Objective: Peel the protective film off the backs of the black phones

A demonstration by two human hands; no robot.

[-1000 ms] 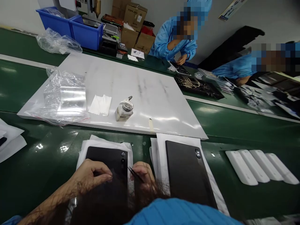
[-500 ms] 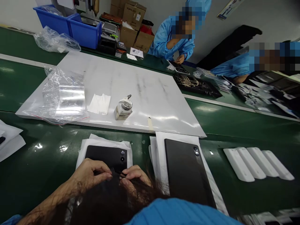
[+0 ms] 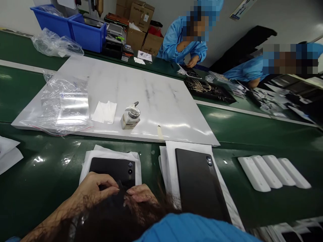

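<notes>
1. Writing: plastic bag (image 3: 73, 107) carries blue handwriting, too blurred to read; carton (image 3: 141, 15) at the back has dark print, also unclear.
2. Left tablet (image 3: 111, 166): matte black back, flat, squared corners, two round lenses near its far right corner, small dots below them. Sits on white sheets (image 3: 85, 164) on the green, glossy worktop (image 3: 50, 188), directly in front of the person.
3. Left tablet direction: lens end points away from the person, far edge runs roughly left to right. Near end hidden by hands and hair, so full long axis can't be told.
4. Left hand (image 3: 97, 190): over left tablet, thumb and forefinger pinching what looks like clear film (image 3: 120, 184), thin and see-through.
5. Right hand (image 3: 142, 194): just beside the film, fingers bent and gathered; can't tell if it grips anything, partly behind hair.
6. Right tablet (image 3: 199, 181): same black look, on white paper; long axis runs away from the person, leaning left, lenses at far right corner.
7. Beyond: smooth white board (image 3: 161, 97) bearing the bag, crumpled tissue (image 3: 104, 112), square bottle (image 3: 128, 121) with round metal cap.
8. Far right: four long white pieces (image 3: 252, 174), rounded ends, side by side.
</notes>
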